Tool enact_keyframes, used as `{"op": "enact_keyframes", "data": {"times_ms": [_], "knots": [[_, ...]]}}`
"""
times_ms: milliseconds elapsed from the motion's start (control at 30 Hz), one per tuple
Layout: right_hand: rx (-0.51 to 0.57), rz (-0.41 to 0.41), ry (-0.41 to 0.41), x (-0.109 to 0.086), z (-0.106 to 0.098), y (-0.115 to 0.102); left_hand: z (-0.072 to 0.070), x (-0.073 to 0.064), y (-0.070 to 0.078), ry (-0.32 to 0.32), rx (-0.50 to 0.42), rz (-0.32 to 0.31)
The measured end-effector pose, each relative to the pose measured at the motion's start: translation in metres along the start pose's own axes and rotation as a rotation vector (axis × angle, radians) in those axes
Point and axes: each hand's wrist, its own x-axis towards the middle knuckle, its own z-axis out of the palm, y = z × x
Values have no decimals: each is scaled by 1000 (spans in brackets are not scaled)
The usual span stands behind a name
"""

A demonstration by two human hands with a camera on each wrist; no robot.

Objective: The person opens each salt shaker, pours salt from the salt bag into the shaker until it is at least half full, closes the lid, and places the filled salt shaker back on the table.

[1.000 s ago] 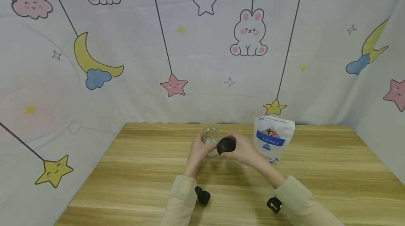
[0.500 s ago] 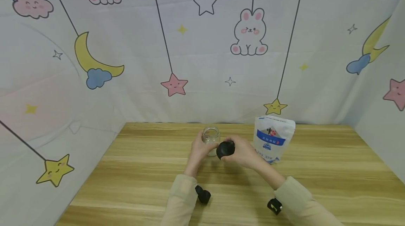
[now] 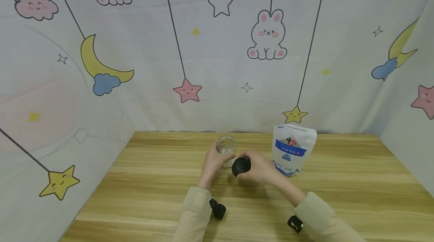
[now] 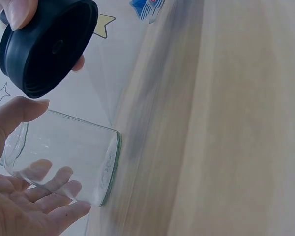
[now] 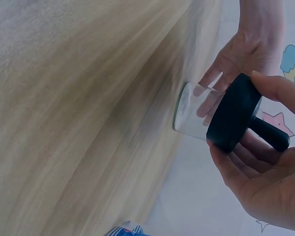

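A clear glass jar (image 3: 226, 144) stands upright and uncovered on the wooden table, its base looking whitish in the left wrist view. My left hand (image 3: 213, 161) grips it from the left, thumb on the near side and fingers round the far side. To the right of the jar, my right hand (image 3: 259, 166) holds a round black lid (image 3: 241, 167) by its edge. The right wrist view shows a stem-like knob (image 5: 269, 133) on the lid's outer face. Its hollow underside (image 4: 59, 46) shows in the left wrist view, tilted and apart from the jar.
A white and blue pouch (image 3: 293, 149) with printed labels stands upright on the table (image 3: 152, 181), right of my right hand. Behind the table hangs a white cloth (image 3: 217, 65) printed with stars, moons and rabbits.
My right hand has brought the lid slightly down and toward me, away from the jar's mouth. My left hand and the jar have stayed in place.
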Motion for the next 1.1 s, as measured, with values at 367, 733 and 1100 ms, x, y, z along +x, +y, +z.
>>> {"op": "enact_keyframes", "data": {"times_ms": [367, 733, 1100], "knots": [[-12, -40, -86, -5, 3, 1, 0, -1, -1, -12, -23, 11], [-34, -32, -169, -8, 9, 0, -2, 0, 0, -22, 8, 19], [-20, -26, -182, -11, 15, 1, -2, 3, 1, -33, 27, 16]]}}
